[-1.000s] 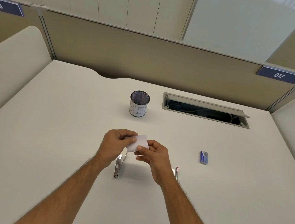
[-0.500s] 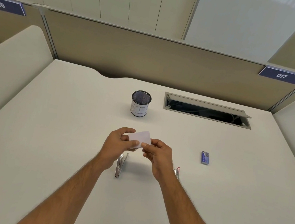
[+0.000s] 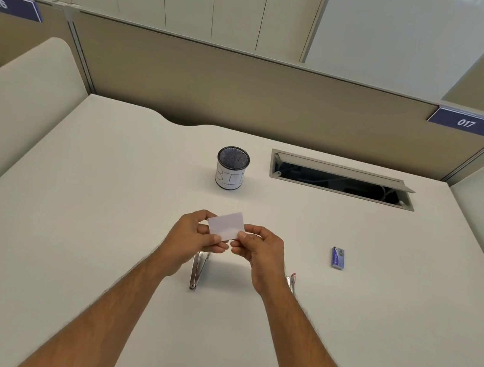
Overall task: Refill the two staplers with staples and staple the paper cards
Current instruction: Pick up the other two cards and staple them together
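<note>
table [image 3: 104,226]: fills lower frame, carries everything
hands: left hand [image 3: 192,238] + right hand [image 3: 261,256] apart, each pinching an edge of the paper card [image 3: 226,225], centre frame, above the table
staplers: one [image 3: 197,270] below left hand, other [image 3: 291,282] part hidden by right wrist
card: prob light, thin, bends easily; hold by edges
staple box [image 3: 337,258]: right of centre, small, light

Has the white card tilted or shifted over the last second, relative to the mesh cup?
Yes. The white card, pinched by both hands, has turned from tilted to nearly level and sits slightly nearer the mesh cup.
</note>
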